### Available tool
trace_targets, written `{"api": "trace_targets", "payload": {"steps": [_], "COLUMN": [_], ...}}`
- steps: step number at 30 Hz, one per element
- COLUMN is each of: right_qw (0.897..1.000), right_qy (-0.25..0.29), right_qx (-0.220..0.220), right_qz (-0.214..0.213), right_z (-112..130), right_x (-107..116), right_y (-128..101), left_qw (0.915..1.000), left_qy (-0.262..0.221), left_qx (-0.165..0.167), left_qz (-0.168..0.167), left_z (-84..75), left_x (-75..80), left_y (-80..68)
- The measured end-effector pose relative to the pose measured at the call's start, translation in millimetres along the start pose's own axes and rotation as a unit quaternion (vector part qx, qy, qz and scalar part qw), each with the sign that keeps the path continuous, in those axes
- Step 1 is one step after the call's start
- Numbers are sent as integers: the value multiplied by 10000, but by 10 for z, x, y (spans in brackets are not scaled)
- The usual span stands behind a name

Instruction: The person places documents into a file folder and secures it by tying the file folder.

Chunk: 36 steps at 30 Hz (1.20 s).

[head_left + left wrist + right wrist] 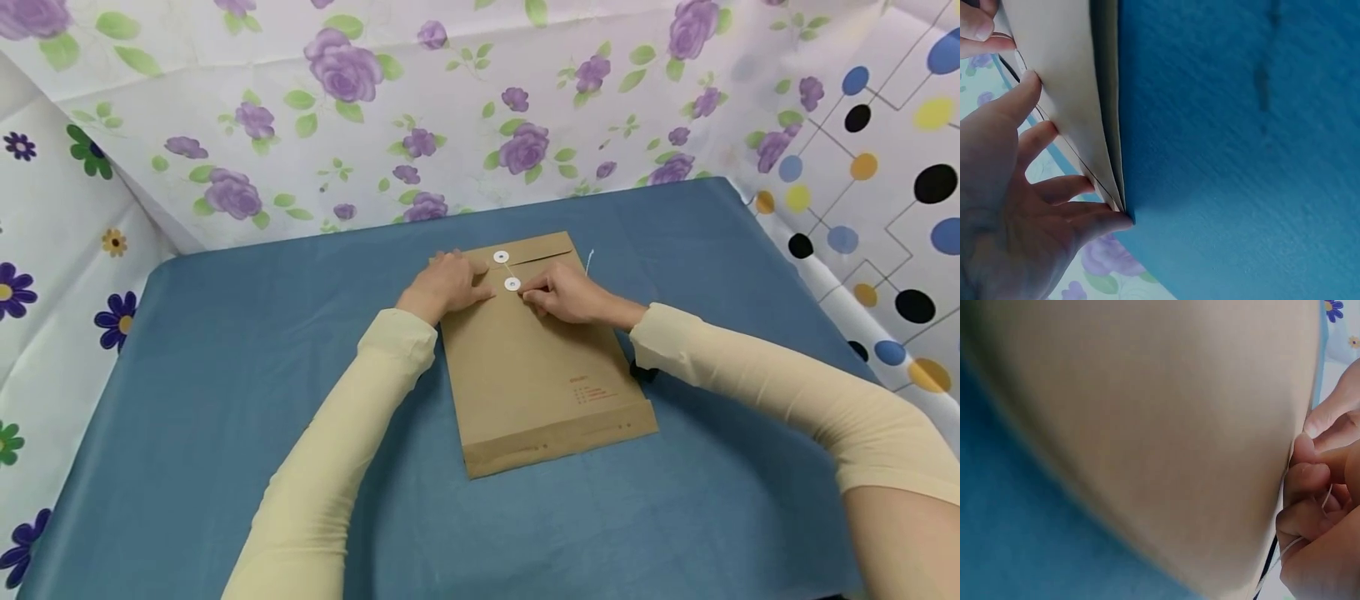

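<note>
A brown kraft document envelope (pixel 536 358) lies on the table with its flap folded down at the far end. Two white button discs sit on it, the upper disc (pixel 501 257) on the flap and the lower disc (pixel 512 284) just below, with thin string running between them. My left hand (pixel 450 285) rests spread on the envelope's upper left, fingertips at its edge. Beside the lower disc, my right hand (pixel 566 293) pinches the white string (pixel 1279 556), which passes through its curled fingers. A loose string end (pixel 590 260) sticks out beyond that hand.
Blue cloth (pixel 285 358) covers the table. Behind it hangs a rose-patterned sheet (pixel 300 133), with patterned sheets at both sides. A small black object (pixel 643 372) shows at the envelope's right edge, under the right sleeve.
</note>
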State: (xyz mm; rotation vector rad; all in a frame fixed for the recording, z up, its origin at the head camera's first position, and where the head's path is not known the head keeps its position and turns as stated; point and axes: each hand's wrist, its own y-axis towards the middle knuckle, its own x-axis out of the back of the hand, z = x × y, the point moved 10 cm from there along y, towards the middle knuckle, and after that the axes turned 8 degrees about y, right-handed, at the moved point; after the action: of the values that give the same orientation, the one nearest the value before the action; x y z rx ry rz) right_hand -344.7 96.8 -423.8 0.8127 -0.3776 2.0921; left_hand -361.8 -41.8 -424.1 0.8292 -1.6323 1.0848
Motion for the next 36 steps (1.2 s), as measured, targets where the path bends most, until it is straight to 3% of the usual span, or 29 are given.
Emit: {"api": "trace_targets", "payload": {"steps": [4,12,17,22,26,29,36], "right_qw": [9999,9937,9924,9853,9613,9503,9635], "right_qy": [44,-918,-1026,-1655,-2241,-2219,-1736], "right_qx": [-61,-456,-524,-242,-49,100,274], "right_qz": [-114,-461,-437,332,1602,2183,2018], "right_z": [24,196,284,432,507,515,392], "right_x": [-25,-85,-135,-209,-341,-359,-192], "right_y": [0,39,156,341,513,667,946], "left_qw": [9999,9984,9969,9963,9955,9949,9950], "left_qy": [69,280,364,113,-209,-333,-371], "left_qx": [59,131,85,125,198,263,275], "left_qz": [139,482,689,842,905,910,886], "left_z": [4,32,47,67,105,146,135], "left_x": [-15,-79,-117,-142,-151,-156,-135], "left_y": [-3,-20,-37,-68,-89,-100,-119]}}
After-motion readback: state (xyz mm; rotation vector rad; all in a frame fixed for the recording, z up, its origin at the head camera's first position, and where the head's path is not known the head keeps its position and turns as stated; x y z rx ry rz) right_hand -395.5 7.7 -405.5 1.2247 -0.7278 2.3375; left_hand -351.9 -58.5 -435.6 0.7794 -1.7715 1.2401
